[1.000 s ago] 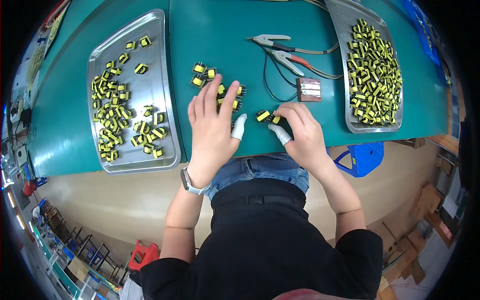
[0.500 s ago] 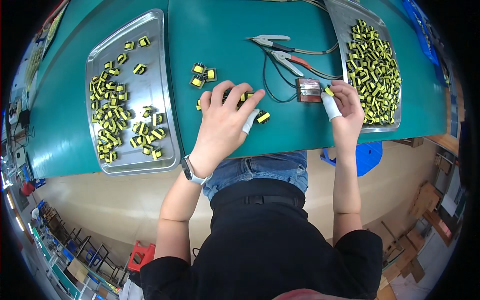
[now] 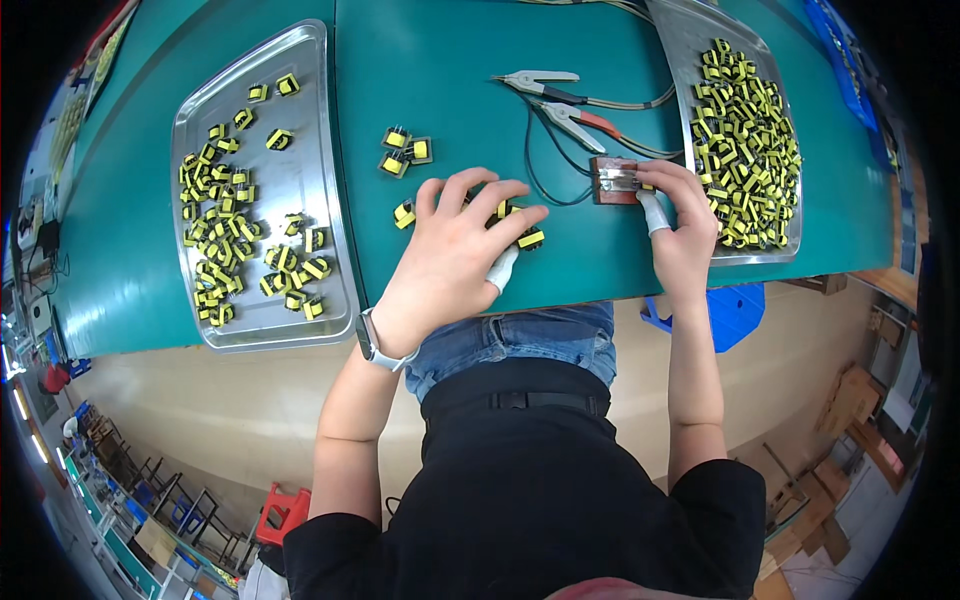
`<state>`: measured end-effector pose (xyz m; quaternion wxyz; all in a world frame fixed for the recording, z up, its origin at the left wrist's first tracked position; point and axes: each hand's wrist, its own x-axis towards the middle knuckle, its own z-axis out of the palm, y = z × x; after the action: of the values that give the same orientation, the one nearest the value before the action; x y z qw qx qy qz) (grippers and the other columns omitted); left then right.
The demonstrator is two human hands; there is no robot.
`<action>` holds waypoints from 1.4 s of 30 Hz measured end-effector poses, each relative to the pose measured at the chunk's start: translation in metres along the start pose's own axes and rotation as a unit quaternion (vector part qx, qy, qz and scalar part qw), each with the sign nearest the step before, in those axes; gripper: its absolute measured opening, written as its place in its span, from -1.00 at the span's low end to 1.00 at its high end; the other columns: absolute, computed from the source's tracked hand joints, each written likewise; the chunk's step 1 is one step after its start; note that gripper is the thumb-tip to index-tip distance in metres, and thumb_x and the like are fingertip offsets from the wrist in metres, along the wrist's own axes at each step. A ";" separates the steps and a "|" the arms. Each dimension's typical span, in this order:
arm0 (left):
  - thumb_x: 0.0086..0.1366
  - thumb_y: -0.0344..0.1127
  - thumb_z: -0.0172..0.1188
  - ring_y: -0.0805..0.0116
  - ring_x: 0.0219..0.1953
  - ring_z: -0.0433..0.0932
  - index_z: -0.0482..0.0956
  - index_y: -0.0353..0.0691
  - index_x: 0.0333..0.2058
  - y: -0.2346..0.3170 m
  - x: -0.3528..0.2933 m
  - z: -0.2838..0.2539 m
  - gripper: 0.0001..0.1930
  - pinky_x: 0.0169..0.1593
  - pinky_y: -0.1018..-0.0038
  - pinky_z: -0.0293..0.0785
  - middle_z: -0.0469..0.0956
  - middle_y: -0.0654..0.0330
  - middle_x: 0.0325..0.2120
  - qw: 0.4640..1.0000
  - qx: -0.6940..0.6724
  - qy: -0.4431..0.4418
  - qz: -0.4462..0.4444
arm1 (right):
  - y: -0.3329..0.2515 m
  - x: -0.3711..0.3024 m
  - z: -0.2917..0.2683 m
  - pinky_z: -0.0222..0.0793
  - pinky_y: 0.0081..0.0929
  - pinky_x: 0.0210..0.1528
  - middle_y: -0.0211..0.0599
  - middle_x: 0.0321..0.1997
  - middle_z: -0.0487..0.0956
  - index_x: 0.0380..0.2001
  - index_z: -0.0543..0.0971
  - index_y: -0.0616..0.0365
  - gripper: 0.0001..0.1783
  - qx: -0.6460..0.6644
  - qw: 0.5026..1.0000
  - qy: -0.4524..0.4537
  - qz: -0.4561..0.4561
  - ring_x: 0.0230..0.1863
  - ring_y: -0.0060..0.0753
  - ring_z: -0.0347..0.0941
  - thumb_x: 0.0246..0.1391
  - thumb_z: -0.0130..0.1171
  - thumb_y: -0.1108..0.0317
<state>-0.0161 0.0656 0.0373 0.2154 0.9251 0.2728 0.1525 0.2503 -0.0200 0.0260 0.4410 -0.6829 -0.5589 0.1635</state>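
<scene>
My right hand, with a white cover on its thumb, pinches a small yellow-and-black transformer against the right side of a reddish-brown test block. Fingers hide most of that part. Lower left of the block, my left hand is spread palm down over several like transformers on the green table. Its thumb also wears a white cover. One transformer shows by the fingertips, another left of the fingers; those beneath are partly hidden. Three transformers stand in a group beyond this hand.
At left, a metal tray holds scattered transformers; a second tray at right is heaped with them. Two clip leads lie beyond the block, one with a red sleeve, and thin black wires run to it. A blue stool stands below the table edge.
My right hand has moved slightly left, bringing its transformer up to the block. My left hand has shifted a little toward me, its fingers reaching farther right, and the transformers near it have moved slightly.
</scene>
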 end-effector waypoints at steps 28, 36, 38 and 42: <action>0.16 -0.34 0.44 0.22 0.14 0.49 0.53 0.01 0.19 0.015 -0.001 0.018 -0.41 0.34 -0.01 0.16 0.58 0.29 -0.01 0.993 0.044 0.083 -0.066 | -0.003 0.004 0.007 0.42 -0.59 -0.13 -0.40 -0.29 0.65 -0.13 0.64 0.33 -0.80 0.044 0.982 0.013 0.181 -0.26 -0.60 0.52 0.32 0.28 0.37; 0.15 -0.45 0.36 0.17 0.09 0.47 0.57 -0.06 0.14 0.010 0.006 0.022 -0.47 0.31 -0.07 0.23 0.55 0.27 -0.12 0.994 0.029 0.101 -0.029 | 0.002 0.016 0.002 0.43 -0.59 -0.15 -0.32 -0.29 0.68 -0.13 0.65 0.35 -0.76 -0.036 0.979 -0.013 0.200 -0.26 -0.59 0.53 0.29 0.33 0.36; 0.15 -0.42 0.39 0.16 0.06 0.47 0.63 -0.07 0.03 0.014 0.008 0.020 -0.58 0.28 0.00 0.27 0.56 0.28 -0.13 0.991 -0.030 0.129 -0.028 | 0.004 0.015 0.002 0.42 -0.60 -0.20 -0.34 -0.29 0.68 -0.13 0.66 0.34 -0.76 -0.037 0.981 -0.017 0.191 -0.27 -0.60 0.53 0.28 0.34 0.35; 0.10 -0.37 0.49 0.14 0.02 0.52 0.67 -0.11 -0.13 0.020 0.013 0.013 -0.67 0.21 0.16 0.39 0.64 0.26 -0.14 0.984 -0.074 0.158 -0.019 | -0.016 0.015 -0.004 0.25 -0.63 -0.44 -0.39 -0.39 0.60 -0.03 0.65 0.24 -0.69 0.146 0.952 -0.071 0.261 -0.41 -0.66 0.43 0.43 0.15 0.21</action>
<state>0.0083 0.0533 0.0380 0.2400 0.8657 0.3086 0.3127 0.2481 -0.0083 0.0444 0.4370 -0.7200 -0.3610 0.4004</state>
